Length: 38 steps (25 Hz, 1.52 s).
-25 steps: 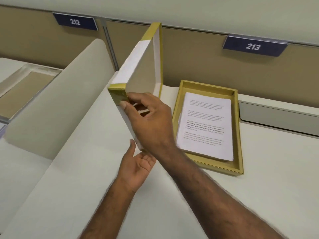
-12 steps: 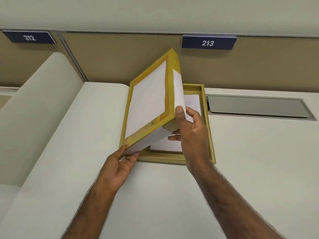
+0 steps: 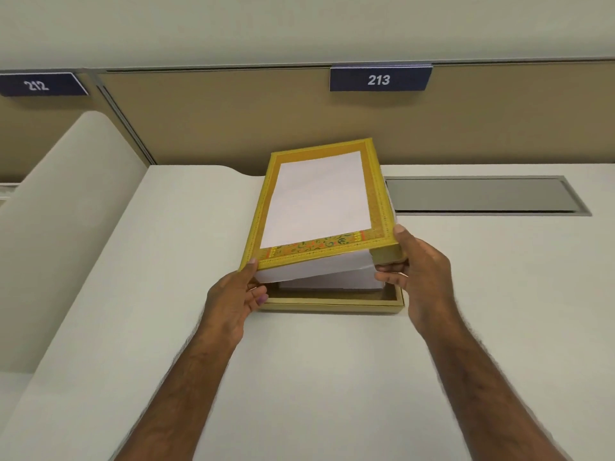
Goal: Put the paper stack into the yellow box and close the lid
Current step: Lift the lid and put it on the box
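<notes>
The yellow box lies on the desk with the paper stack inside it; only the stack's near edge shows. The lid, yellow-bordered with a white centre and white side walls, hovers over the box, tilted with its near edge raised. My left hand grips the lid's near left corner. My right hand grips its near right corner, thumb on top. The lid hides most of the box and paper.
The white desk runs back to a tan partition wall carrying blue signs 213 and 212. A grey recessed cable hatch lies right of the box. A curved white divider rises at the left.
The lid has swung from standing on edge at the left to face up over the box. My left hand now grips its corner. The view has shifted to centre the box.
</notes>
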Available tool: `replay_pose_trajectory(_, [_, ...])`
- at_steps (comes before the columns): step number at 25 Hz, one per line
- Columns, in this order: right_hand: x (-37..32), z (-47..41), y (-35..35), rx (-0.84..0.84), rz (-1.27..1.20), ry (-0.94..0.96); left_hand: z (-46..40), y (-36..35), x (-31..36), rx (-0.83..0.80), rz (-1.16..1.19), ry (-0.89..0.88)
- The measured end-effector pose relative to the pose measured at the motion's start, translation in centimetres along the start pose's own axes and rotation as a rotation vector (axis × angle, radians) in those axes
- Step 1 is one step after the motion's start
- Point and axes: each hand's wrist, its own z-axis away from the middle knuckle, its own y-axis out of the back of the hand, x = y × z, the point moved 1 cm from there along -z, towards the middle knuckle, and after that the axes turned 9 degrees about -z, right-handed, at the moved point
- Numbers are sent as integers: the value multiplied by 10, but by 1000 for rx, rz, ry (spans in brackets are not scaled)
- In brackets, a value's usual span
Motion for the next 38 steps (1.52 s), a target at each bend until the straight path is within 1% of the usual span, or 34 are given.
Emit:
replay_pose_trajectory(6, [20, -11, 35, 41, 115, -66, -1, -3, -5, 47, -97, -37])
replay_pose_trajectory(10, [32, -7, 46, 53, 269, -76, -1, 2, -9, 144, -172, -78])
replay_pose_trajectory(13, [37, -3, 48, 56, 294, -69, 3, 1, -12, 196, -263, -144])
replay_pose_trajectory(18, [25, -11, 51, 100, 280, -58, 10, -12, -5, 181, -371, -243])
replay_pose_trajectory(22, [28, -12, 51, 69, 344, -89, 7, -6, -8, 195, -461, -292])
replay_pose_trajectory(29, [42, -5, 67, 94, 425, -74, 16, 1, -16, 213, -448, -253])
replay_pose_trajectory(34, [50, 1, 73, 113, 534, -42, 20, 2, -21, 247, -630, -295])
replay_pose_trajectory(38, [55, 2, 77, 100, 648, -54, 15, 1, -26, 209, -633, -281])
